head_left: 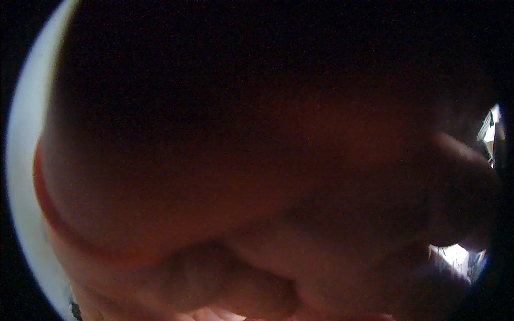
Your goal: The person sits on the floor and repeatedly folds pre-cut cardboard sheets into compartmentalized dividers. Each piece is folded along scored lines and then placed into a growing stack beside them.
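Note:
Bare skin, dark and blurred, covers nearly the whole head view. It belongs to a hand [257, 278] held right up against the camera. Whether this is my left hand or my right hand I cannot tell, nor whether both are there. Rounded folds that look like parts of fingers or a palm show along the bottom and at the right. No held object can be made out, and how far the fingers are bent is hidden by the closeness and the dark.
A pale, smooth bright strip [25, 155] curves along the left rim. Small bright gaps [455, 255] at the right rim let through bits of the surroundings, too little to name.

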`<state>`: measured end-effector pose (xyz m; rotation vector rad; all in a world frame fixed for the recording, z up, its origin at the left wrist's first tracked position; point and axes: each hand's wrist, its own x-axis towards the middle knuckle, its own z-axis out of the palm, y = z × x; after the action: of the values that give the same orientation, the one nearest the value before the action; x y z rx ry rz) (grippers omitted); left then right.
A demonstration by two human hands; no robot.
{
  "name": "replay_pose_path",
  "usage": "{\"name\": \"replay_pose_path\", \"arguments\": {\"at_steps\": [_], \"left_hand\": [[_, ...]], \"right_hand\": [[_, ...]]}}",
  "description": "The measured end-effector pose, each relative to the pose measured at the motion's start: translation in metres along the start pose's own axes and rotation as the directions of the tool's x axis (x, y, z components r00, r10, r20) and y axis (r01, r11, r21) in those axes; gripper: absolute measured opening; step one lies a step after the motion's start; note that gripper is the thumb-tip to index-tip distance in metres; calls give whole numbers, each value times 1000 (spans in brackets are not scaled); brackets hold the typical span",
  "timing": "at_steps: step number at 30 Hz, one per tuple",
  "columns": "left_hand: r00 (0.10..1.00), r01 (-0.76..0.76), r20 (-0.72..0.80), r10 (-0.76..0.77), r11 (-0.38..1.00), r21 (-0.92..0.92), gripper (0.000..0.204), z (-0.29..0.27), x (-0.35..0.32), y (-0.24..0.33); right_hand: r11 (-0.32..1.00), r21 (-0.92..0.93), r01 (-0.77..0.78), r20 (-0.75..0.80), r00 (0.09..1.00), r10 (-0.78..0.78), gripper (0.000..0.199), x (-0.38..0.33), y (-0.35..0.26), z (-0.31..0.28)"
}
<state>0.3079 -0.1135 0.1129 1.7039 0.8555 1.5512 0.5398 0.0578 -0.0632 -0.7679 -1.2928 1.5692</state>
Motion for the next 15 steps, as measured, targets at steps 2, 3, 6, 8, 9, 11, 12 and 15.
{"name": "replay_pose_path", "arguments": {"at_steps": [2,3,6,8,9,11,12,15], "left_hand": [[1000,-14,3,14,999,33,82,-2,6,-1],[1000,-11,-5,11,998,65,82,0,2,-1],[1000,-19,9,17,978,210,83,14,-7,8],[993,-86,101,56,944,317,83,20,-4,8],[988,-117,143,66,913,392,83,24,-8,12],[975,-166,213,66,850,499,83,30,-16,24],[973,-168,226,51,829,534,84,35,-21,31],[973,-126,230,-5,823,554,84,39,-27,41]], "right_hand": [[976,-163,144,-16,989,-149,27,-4,3,-2],[952,-263,155,24,988,-154,24,-10,4,-5],[907,-375,189,81,982,-171,17,-8,6,0],[841,-470,268,130,963,-235,16,-13,6,-7],[812,-491,316,183,949,-258,16,-14,6,-6],[732,-626,268,241,959,-146,17,-17,4,-8],[749,-593,297,285,947,-150,17,-19,5,-6],[776,-537,331,293,936,-196,16,-24,7,2]]}}
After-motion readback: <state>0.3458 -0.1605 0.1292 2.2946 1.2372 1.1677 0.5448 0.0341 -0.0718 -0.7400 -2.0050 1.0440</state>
